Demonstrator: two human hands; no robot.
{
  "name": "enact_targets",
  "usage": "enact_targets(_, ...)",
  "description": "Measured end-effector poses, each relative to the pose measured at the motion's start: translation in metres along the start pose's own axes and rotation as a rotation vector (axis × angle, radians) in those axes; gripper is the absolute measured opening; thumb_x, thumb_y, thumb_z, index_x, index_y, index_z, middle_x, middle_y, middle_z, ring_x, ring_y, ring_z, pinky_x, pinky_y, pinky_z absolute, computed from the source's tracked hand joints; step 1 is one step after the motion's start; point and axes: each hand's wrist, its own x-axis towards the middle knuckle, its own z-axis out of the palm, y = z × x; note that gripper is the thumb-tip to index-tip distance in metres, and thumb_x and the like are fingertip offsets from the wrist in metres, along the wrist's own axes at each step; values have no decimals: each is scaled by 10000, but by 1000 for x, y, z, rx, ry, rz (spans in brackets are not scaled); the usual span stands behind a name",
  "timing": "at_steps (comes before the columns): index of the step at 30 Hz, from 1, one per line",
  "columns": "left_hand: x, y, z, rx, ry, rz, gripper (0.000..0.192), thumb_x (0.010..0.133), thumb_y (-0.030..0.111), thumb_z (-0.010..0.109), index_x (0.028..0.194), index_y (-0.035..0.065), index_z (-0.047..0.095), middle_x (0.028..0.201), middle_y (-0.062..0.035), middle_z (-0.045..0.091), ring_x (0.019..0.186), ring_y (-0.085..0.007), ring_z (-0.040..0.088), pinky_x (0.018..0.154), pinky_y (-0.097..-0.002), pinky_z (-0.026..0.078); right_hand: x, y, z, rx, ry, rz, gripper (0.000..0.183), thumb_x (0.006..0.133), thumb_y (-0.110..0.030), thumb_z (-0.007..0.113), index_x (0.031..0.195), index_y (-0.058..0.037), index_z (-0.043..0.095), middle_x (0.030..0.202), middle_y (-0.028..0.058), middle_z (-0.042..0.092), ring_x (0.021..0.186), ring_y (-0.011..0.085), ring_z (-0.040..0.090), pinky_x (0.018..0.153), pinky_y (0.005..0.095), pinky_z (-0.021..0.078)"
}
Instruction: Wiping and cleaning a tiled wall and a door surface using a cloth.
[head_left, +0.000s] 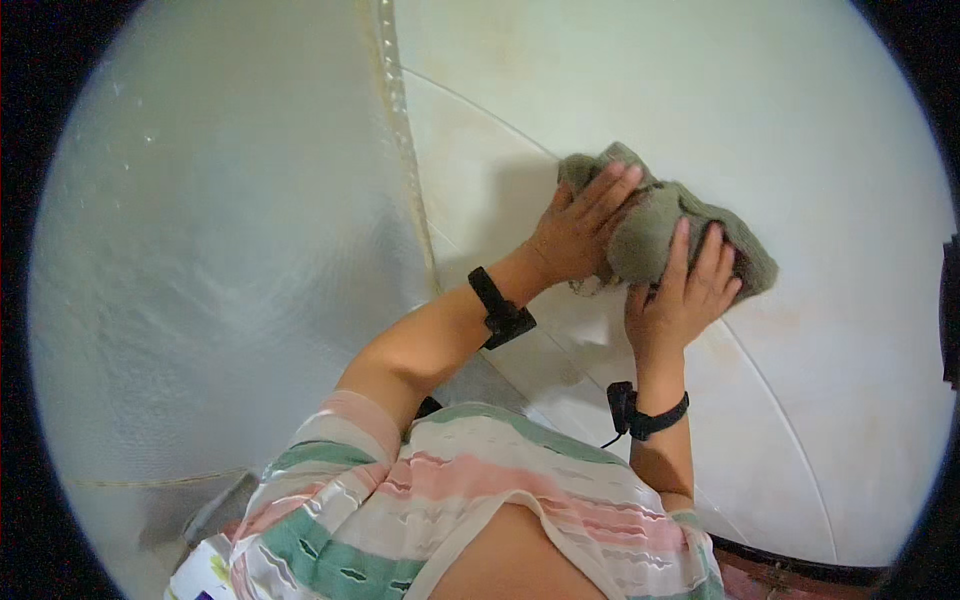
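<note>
A bunched grey-green cloth (651, 232) lies against a white tiled surface (750, 135). My left hand (583, 225) presses on its left part, with the fingers stretched out over the folds. Lower and to the right, my right hand (690, 296) holds the cloth's right part, fingertips pushed into a fold. Both palms are hidden, and the hands are a short way apart. Each wrist wears a black strap with a small box: the left strap (501, 309) and the right strap (646, 412).
To the left spreads a shiny greyish panel (210, 262), bordered by a yellowish bubbly seam (405, 150). Thin joint lines cross the white surface. At the right rim stands a dark object (951, 311). A dark-edged reddish-brown item (795, 581) shows at the bottom right.
</note>
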Motion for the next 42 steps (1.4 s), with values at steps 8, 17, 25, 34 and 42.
enact_targets(8, 75, -30, -95, -54, 126, -116, 712, 806, 323, 538, 1382, -8, 281, 1454, -230, 238, 1363, -377, 210, 1053, -493, 224, 79, -60, -61, -22, 65, 31, 657, 679, -191, 607, 1322, -195, 472, 1395, 98, 393, 1258, 316, 375, 1002, 509, 257)
enact_targets(17, 124, 18, -156, -41, 112, -495, 693, 771, 160, 618, 1342, -59, 292, 1426, -322, 186, 1312, -485, 203, 1077, -516, 199, 137, -62, -128, 63, 10, -209, 415, 824, -233, 494, 1228, -159, 552, 1355, -2, 464, 1212, 170, 453, 1016, 359, 309)
enact_targets(25, 158, 109, -237, -99, -12, -602, 553, 833, 111, 508, 1345, -15, 340, 1403, -259, 297, 1296, -459, 244, 1090, -480, 194, 166, -49, -193, 678, -23, -268, 338, 812, -154, 484, 1124, -74, 588, 1311, 76, 493, 1213, 265, 457, 1042, 407, 321)
enact_targets(34, 243, 240, -245, -355, -101, -571, 565, 864, 228, 475, 1364, 4, 334, 1411, -250, 297, 1322, -450, 205, 1086, -523, 117, 177, 52, -351, 587, -87, -297, 337, 805, -102, 504, 1129, -96, 597, 1275, 49, 526, 1224, 241, 456, 1016, 424, 356)
enact_targets(42, 392, 224, -272, -158, -285, -314, 600, 833, 284, 529, 1351, 27, 370, 1439, -239, 269, 1338, -449, 185, 1056, -563, 84, 317, 68, -441, 293, 6, -292, 353, 792, -163, 529, 1133, -110, 604, 1277, 60, 537, 1219, 253, 468, 1020, 435, 348)
